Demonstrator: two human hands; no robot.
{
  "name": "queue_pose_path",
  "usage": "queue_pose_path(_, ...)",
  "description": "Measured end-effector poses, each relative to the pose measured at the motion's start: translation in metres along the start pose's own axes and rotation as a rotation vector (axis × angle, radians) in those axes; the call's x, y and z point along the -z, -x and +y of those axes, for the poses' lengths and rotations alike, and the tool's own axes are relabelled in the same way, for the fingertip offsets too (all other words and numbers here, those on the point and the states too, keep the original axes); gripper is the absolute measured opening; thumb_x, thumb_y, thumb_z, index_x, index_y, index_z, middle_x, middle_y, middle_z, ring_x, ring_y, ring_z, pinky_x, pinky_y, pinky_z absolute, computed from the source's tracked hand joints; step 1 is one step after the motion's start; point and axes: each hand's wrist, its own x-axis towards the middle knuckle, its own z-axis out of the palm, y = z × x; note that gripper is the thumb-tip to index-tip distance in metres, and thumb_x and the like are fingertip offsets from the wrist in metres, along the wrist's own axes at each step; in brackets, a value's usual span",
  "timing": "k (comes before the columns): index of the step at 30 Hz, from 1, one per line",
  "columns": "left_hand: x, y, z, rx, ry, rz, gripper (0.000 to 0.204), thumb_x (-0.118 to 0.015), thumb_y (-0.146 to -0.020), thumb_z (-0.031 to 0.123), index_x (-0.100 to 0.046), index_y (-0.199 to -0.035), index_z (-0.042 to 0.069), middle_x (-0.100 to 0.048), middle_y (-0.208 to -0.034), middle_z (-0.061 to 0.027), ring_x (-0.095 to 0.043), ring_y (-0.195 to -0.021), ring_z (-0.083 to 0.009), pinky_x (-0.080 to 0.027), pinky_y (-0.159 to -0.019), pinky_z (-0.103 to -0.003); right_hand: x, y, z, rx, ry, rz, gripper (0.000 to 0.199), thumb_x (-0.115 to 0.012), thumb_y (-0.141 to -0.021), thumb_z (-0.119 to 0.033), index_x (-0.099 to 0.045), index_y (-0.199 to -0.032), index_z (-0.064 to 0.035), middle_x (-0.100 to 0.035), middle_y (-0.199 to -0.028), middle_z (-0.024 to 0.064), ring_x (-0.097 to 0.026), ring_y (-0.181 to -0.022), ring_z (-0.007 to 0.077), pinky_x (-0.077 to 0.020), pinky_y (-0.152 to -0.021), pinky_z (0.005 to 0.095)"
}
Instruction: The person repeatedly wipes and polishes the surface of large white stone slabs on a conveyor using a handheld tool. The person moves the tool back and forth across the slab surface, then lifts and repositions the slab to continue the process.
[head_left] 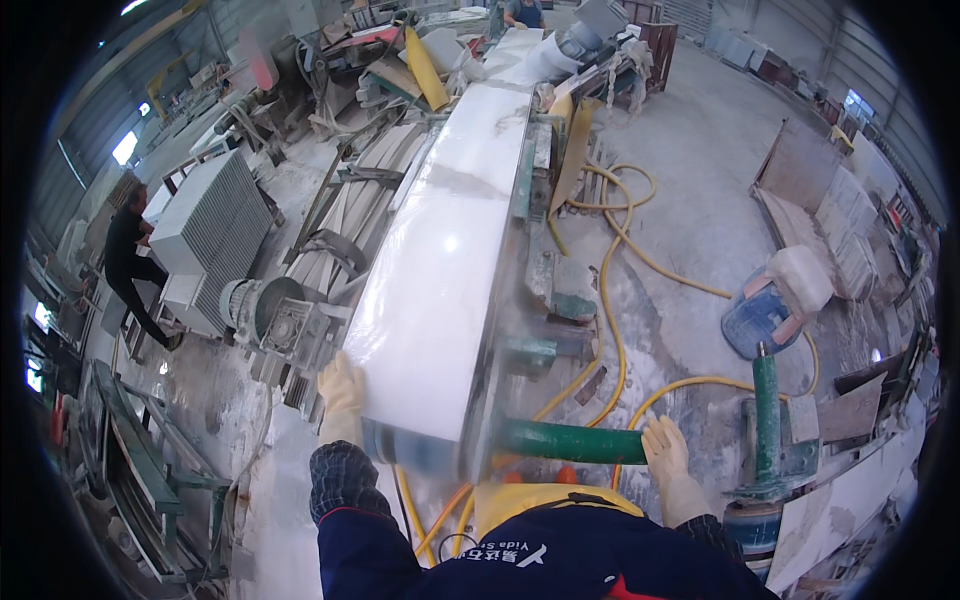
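Observation:
A long, glossy white stone slab (437, 270) lies on a narrow conveyor that runs away from me. My left hand (341, 390), in a cream glove, rests at the slab's near left edge with its fingers stretched forward. On the other side, my right hand (668, 455), gloved the same way, is at the outer end of a green horizontal pipe (570, 441). Its fingers look apart and slightly bent; whether they bear on the pipe is hard to tell. Below the slab's near end is the conveyor's end roller (405, 445), partly hidden.
Yellow hoses (612, 290) loop over the floor at right, near a blue barrel (757, 315). A green upright post (766, 410) stands right of me. A motor (275, 312) sits left of the conveyor. One person (130, 260) works by stacked slabs (215, 225); another (523, 14) is at the far end.

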Motion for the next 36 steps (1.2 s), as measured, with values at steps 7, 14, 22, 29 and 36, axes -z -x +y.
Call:
queue_pose_path(7,-0.017,-0.041,0.016,-0.015,-0.038,-0.047,0.054,-0.055,-0.088,0.035,-0.048,-0.133,0.006,-0.060,-0.120,-0.0194,-0.054,-0.114,-0.0361,-0.037,-0.100,-0.052,0.013,0.021,0.001,-0.006,0.014,0.056,0.048,-0.057,-0.099,-0.022,-0.045,-0.143,-0.0076,-0.055,-0.137,0.0203,-0.059,-0.117,0.0353,-0.0471,-0.103,0.0438)
queue_pose_path(14,0.002,-0.015,-0.006,-0.102,-0.031,-0.033,0.052,-0.053,-0.089,0.029,-0.048,-0.133,0.003,-0.065,-0.111,-0.0211,-0.059,-0.108,-0.0364,-0.039,-0.098,-0.052,0.019,0.022,0.007,0.012,-0.001,0.015,0.042,-0.050,-0.102,-0.018,-0.045,-0.141,-0.0054,-0.056,-0.134,0.0229,-0.060,-0.114,0.0374,-0.0475,-0.102,0.0469)
queue_pose_path(22,0.035,0.062,-0.041,-0.164,-0.034,0.068,0.048,-0.054,-0.087,0.021,-0.053,-0.130,-0.001,-0.068,-0.101,-0.0194,-0.062,-0.098,-0.0370,-0.041,-0.095,-0.050,-0.003,0.010,0.021,-0.078,0.013,-0.081,0.038,-0.049,-0.102,-0.016,-0.046,-0.138,-0.0050,-0.059,-0.128,0.0218,-0.063,-0.103,0.0338,-0.0493,-0.098,0.0452)
queue_pose_path(29,0.035,0.086,-0.019,0.105,-0.037,0.254,0.032,-0.058,-0.085,0.021,-0.058,-0.111,0.002,-0.063,-0.100,-0.0188,-0.057,-0.102,-0.0373,-0.043,-0.094,-0.048,-0.032,-0.018,0.030,-0.176,0.023,-0.117,0.030,-0.052,-0.100,-0.015,-0.054,-0.129,-0.0080,-0.063,-0.122,0.0192,-0.064,-0.107,0.0360,-0.0517,-0.096,0.0463)
queue_pose_path(36,-0.020,0.076,0.115,0.063,0.009,0.232,0.050,-0.052,-0.092,0.026,-0.051,-0.136,0.002,-0.050,-0.137,-0.0262,-0.043,-0.128,-0.0455,-0.027,-0.110,-0.055,-0.046,-0.038,0.035,-0.193,0.055,-0.036,0.030,-0.058,-0.097,-0.020,-0.058,-0.124,-0.0069,-0.066,-0.116,0.0171,-0.065,-0.099,0.0349,-0.0536,-0.091,0.0427)
